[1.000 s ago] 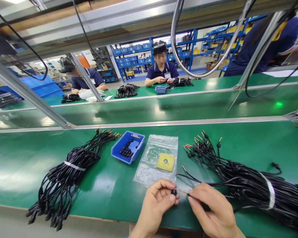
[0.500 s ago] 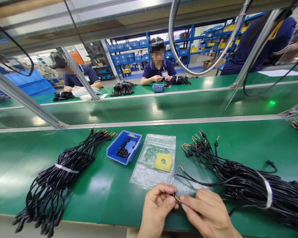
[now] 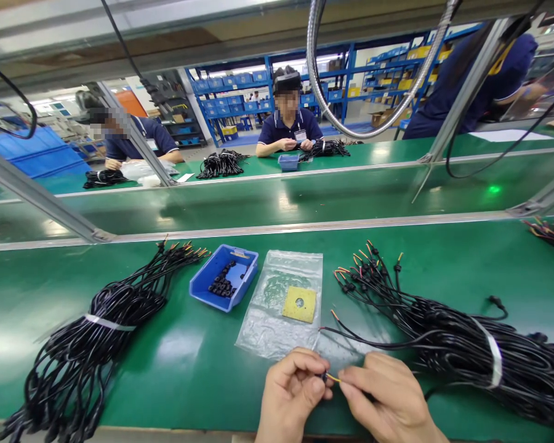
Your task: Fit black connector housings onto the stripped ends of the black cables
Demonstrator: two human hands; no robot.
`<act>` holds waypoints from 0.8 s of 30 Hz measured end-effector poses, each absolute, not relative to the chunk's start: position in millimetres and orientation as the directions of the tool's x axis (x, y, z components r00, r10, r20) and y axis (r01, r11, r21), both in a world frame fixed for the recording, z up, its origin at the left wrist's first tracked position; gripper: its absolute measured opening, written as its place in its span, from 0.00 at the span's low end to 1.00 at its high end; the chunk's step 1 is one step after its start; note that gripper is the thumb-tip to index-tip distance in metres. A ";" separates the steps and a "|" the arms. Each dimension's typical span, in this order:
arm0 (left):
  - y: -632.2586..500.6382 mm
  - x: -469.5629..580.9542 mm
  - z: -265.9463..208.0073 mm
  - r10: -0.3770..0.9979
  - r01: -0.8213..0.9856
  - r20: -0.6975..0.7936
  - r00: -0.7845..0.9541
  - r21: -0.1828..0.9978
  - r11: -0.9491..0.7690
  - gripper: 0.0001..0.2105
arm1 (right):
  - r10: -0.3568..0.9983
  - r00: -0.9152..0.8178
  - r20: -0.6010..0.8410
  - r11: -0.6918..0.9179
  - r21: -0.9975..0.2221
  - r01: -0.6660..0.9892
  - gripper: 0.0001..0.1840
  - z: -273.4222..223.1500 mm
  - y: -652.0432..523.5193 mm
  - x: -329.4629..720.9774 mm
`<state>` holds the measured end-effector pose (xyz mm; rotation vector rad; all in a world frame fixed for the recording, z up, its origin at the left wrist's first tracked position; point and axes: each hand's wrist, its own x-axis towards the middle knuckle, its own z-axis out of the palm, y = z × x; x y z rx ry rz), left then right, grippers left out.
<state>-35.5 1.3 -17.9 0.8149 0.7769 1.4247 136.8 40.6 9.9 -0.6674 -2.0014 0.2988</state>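
Observation:
Near the table's front edge, my left hand point(image 3: 294, 394) pinches a small black part point(image 3: 323, 375) between thumb and fingers. A thin yellow wire point(image 3: 333, 378) runs from this part to my right hand point(image 3: 388, 394), whose thumb and forefinger are closed on it. The rest of that wire is hidden by my right hand. Beside the right hand lies a bundle of black cables point(image 3: 461, 344) with a white tie and bare coloured wire ends. Two loose cable ends from it reach left, above my hands.
A blue bin point(image 3: 221, 277) holds several small black parts. Next to it is a clear plastic bag point(image 3: 268, 314) with a yellow square pad point(image 3: 299, 304) on it. Another tied cable bundle point(image 3: 106, 314) lies left. Co-workers sit beyond the metal frame point(image 3: 305, 229).
A little more yellow wire shows between my hands, which are slightly further apart. The bench scene has shifted left as the head view turned.

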 end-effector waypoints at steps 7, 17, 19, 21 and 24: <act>0.6 -33.2 -13.9 0.999 -0.447 -0.006 -0.049 0.894 -0.016 0.06 | 0.592 -0.378 0.712 0.804 -0.488 0.340 0.06 10.2 39.2 135.1; 1.2 -31.2 -14.0 0.997 -0.366 -0.003 -0.079 0.930 -0.026 0.07 | 0.623 -0.390 0.678 0.781 -0.514 0.354 0.07 11.0 37.6 136.3; 2.4 -33.1 -12.3 0.998 -0.343 0.004 -0.066 0.939 -0.027 0.06 | 0.612 -0.393 0.686 0.790 -0.507 0.345 0.07 9.5 37.9 136.1; 3.1 -34.7 -9.6 0.999 -0.317 0.019 -0.036 0.948 -0.029 0.05 | 0.607 -0.390 0.692 0.794 -0.506 0.338 0.07 8.3 38.3 136.1; 2.3 -34.1 -4.6 0.999 -0.316 -0.004 -0.052 0.949 -0.013 0.04 | 0.617 -0.378 0.690 0.786 -0.521 0.332 0.07 8.0 38.4 137.3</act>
